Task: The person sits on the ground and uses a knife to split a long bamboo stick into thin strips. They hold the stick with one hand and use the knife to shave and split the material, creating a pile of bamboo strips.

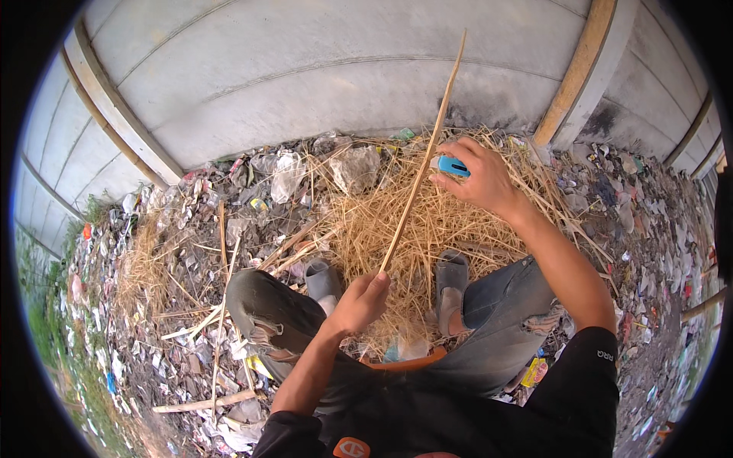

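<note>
The left hand (363,304) reaches forward beside the left knee (256,294), its grip closed on the lower end of a slim wooden strip (412,197), which slants up and rightward over the straw (374,229). The right forearm (561,263) angles inward from a bent elbow, and the right hand (482,174) clamps a blue cutter (452,166) at the strip (whether its blade touches, I cannot tell)

A long, thin tan wooden strip (425,160) slants up rightward, tapering to a point; a light-blue utility knife (453,166) sits crosswise right beside its middle.
</note>
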The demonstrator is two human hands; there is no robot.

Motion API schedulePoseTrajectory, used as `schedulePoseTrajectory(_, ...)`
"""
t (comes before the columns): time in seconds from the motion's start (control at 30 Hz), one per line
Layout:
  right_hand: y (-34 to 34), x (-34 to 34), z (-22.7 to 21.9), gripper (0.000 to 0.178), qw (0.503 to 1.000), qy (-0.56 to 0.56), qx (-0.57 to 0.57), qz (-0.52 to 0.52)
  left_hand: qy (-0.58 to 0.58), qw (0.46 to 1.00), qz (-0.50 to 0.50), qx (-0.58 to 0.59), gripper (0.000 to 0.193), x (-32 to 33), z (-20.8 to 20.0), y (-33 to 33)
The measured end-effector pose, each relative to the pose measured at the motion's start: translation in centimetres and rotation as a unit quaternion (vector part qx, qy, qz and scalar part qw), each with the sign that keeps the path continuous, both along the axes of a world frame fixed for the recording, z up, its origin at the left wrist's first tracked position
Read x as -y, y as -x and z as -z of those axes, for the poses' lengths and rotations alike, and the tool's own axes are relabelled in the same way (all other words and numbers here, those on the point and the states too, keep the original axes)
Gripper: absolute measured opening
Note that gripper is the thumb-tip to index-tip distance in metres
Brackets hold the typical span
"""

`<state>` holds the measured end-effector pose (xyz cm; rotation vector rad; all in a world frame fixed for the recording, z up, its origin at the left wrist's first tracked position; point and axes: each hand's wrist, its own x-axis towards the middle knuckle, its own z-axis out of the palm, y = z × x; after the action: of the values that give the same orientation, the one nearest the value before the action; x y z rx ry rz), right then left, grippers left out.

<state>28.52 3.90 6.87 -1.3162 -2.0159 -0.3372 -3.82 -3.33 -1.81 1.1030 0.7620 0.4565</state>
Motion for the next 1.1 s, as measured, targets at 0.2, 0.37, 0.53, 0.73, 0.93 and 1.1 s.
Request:
schedulePoseTrajectory(0.2,-0.8,-0.5,0.1,0.03,0.994,0.107,0.014,-0.019,-0.076,0.995,0.056,-0.037,0.039,0.1,0.3,0.1)
schedulePoseTrajectory(0.37,-1.5,-0.6,-0.2,0.018,0.99,0.134,0.014,-0.035,-0.088,0.994,0.067,-0.021,0.035,0.1,0.2,-0.5)
schedulePoseTrajectory(0.53,-2.8,-1.1,1.1,0.022,0.938,0.227,-0.259,-0.033,-0.155,0.984,0.063,-0.067,0.037,0.3,0.6,-0.8)
schedulePoseTrajectory(0.73,-3.3,-0.1,-0.4,0.028,0.79,0.355,-0.49,-0.099,-0.154,0.982,0.09,-0.056,0.039,0.0,0.4,-0.9)
schedulePoseTrajectory(0.93,-4.0,-0.2,-0.9,0.03,0.625,0.336,-0.684,-0.166,-0.177,0.978,0.084,-0.067,0.04,0.3,-0.1,-1.4)
schedulePoseTrajectory(1.1,-4.6,-0.2,-1.2,0.026,0.618,0.303,-0.704,-0.177,-0.177,0.977,0.095,-0.074,0.042,-0.1,-0.5,-1.4)
